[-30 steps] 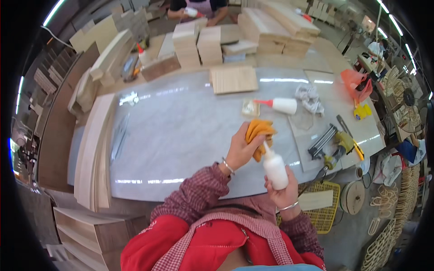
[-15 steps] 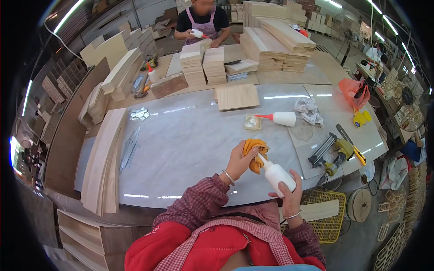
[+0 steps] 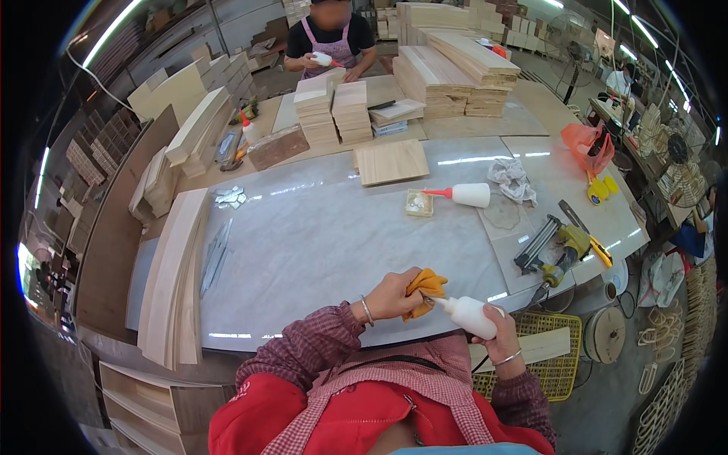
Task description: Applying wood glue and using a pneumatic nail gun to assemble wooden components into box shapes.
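My right hand [image 3: 502, 338] is closed round a white squeeze bottle [image 3: 472, 317], which lies tilted with its pale nozzle pointing left. An orange cloth [image 3: 427, 286] is pinched in my left hand [image 3: 391, 296] and touches the nozzle's end. Both hands are over the near edge of the table. Farther off, a second white bottle [image 3: 472, 195] with a red nozzle lies on its side, its tip at a small square dish [image 3: 418, 202] with whitish stuff in it.
A nail gun [image 3: 539, 244], a drill [image 3: 567, 254] and a yellow cutter [image 3: 601, 252] lie at right. Long boards [image 3: 171, 280] are stacked at left, by thin metal strips [image 3: 217, 256]. Across the table, a person [image 3: 331, 45] holds another bottle behind wood stacks [image 3: 351, 114].
Both hands have come lower, nearer my body, with the cloth and bottle. The bottle has tipped closer to level. The cloth remains at the nozzle.
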A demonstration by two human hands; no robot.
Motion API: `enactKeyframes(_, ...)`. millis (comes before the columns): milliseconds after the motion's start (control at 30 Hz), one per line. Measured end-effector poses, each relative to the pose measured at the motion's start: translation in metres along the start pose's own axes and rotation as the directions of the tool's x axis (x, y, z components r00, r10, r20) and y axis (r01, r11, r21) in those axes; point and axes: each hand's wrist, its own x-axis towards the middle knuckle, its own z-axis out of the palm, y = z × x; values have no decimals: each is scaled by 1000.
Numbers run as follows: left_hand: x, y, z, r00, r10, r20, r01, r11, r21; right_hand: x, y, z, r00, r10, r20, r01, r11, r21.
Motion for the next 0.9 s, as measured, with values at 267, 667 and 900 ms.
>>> enactKeyframes(267, -1, -22, 6, 998, -47, -51, 34, 973, -227, -3, -3, 7, 990, -136, -19, 133, 983, -125)
enactKeyframes(667, -4, -21, 6, 986, -166, 20, 158, 888, -432, -1, -1, 8, 982, -186, 13, 185, 962, -201)
enactKeyframes(900, -4, -25, 9, 995, -92, -47, 59, 881, -469, 3, -3, 8, 996, -93, 5, 93, 990, -104)
